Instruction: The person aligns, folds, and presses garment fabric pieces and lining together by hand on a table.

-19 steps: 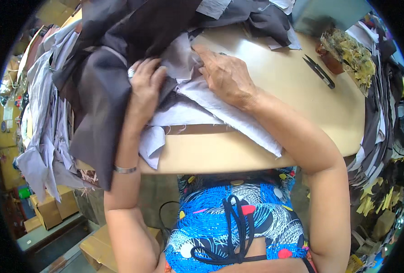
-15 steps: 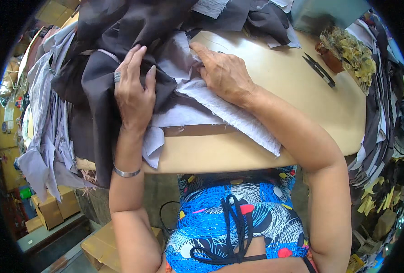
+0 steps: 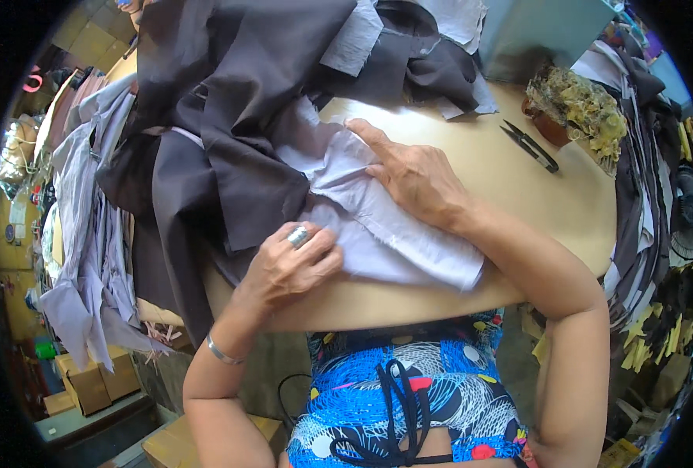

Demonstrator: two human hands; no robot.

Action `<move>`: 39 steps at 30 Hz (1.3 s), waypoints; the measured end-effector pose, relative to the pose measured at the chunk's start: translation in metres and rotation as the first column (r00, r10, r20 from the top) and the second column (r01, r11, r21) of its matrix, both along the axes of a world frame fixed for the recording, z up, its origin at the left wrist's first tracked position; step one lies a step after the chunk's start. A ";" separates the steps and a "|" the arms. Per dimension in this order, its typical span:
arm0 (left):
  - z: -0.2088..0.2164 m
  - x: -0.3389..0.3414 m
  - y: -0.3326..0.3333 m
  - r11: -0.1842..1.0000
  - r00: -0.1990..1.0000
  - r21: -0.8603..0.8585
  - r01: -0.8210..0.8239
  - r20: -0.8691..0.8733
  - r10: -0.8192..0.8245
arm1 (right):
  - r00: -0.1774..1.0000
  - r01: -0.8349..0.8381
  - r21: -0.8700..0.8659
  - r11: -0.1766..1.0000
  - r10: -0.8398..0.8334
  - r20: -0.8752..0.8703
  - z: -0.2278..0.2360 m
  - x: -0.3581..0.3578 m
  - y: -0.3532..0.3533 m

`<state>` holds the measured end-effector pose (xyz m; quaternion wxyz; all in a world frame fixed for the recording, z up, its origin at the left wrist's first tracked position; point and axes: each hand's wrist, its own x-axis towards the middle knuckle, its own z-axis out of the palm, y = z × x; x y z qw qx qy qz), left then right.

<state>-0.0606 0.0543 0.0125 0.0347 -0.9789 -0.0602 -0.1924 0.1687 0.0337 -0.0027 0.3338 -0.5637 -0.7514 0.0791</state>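
Note:
Pale lavender-grey cloth [image 3: 409, 249] lies folded on the tabletop in front of me, beside and partly under a heap of dark charcoal cloth [image 3: 245, 70]. My left hand [image 3: 288, 265], with a wide ring and a bracelet, has its fingers curled closed at the pale cloth's near left edge, by the dark cloth's corner. The fingertips are partly hidden. My right hand [image 3: 421, 179] rests along the pale cloth's right edge. Its index finger stretches forward and the thumb is apart from it, while the other fingers are hidden beneath.
Black thread snips [image 3: 530, 146] lie on the cream table [image 3: 549, 210] to the right. Beyond them are a brown pot [image 3: 548, 123] with a yellowish crumpled bundle and a grey box [image 3: 545, 35]. Strips of cloth [image 3: 89, 234] hang over the left edge; more hang on the right.
My left hand has left the dark cloth and moved nearer and right, closing at the pale cloth. My right hand has shifted right and nearer. The pale cloth is spread wider.

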 end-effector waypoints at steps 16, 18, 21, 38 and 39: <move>-0.005 0.012 -0.016 0.784 0.826 -0.263 -0.562 -0.143 0.545 | 0.979 0.003 -0.161 0.987 -0.035 -0.200 -0.001 0.004 0.014; -0.004 0.014 -0.007 0.780 0.816 -0.241 -0.578 -0.168 0.552 | 0.992 0.044 -0.214 0.976 -0.067 -0.104 0.006 -0.004 0.017; 0.001 0.021 -0.012 0.818 0.816 -0.053 -0.573 -0.135 0.563 | 0.995 0.007 0.013 1.000 -0.006 -0.103 -0.007 -0.006 0.021; -0.004 0.048 -0.047 0.879 0.929 -0.302 -0.370 -0.100 0.357 | 0.989 0.111 -0.064 0.992 -0.104 0.101 -0.003 0.027 -0.033; -0.007 0.047 -0.047 0.876 0.928 -0.307 -0.372 -0.105 0.357 | 0.991 0.093 -0.092 0.991 -0.083 0.106 -0.001 0.027 -0.039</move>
